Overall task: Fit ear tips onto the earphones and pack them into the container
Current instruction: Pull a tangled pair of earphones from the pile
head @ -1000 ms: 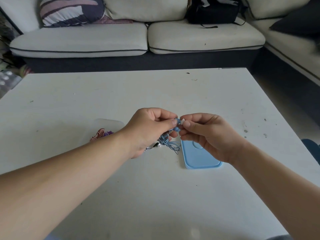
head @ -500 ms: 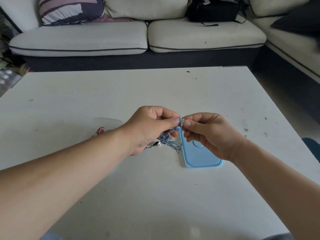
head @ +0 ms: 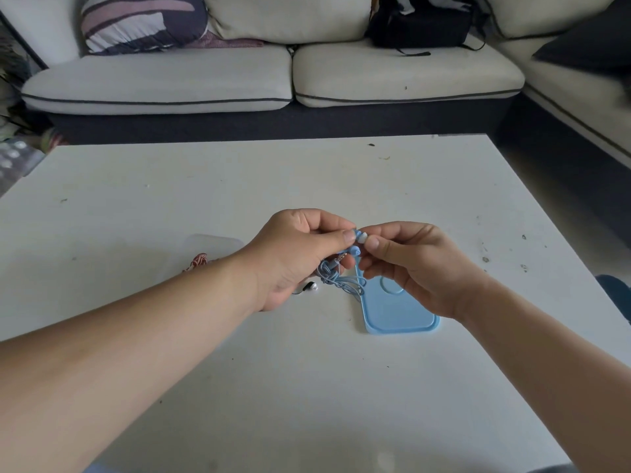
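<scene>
Both hands meet above the middle of the white tabletop (head: 307,370). The left hand (head: 300,254) has its fingers curled, with thumb and forefinger pinching one bud of the blue earphones (head: 355,250). The rest of the cord hangs in loose loops from under that palm, and its lowest loops reach the tabletop. The right hand (head: 416,268) pinches a small whitish ear tip (head: 362,237) between thumb and forefinger, right against the bud, with its other fingers curled below. A shallow blue case (head: 399,315) lies flat on the tabletop, partly under the right hand and just beside the hanging cord. A black-and-white earbud (head: 310,287) lies near the left wrist. Farther left are a red-and-white cord (head: 198,261) and a clear plastic lid (head: 211,241). A sofa (head: 239,76) stands beyond the tabletop.
</scene>
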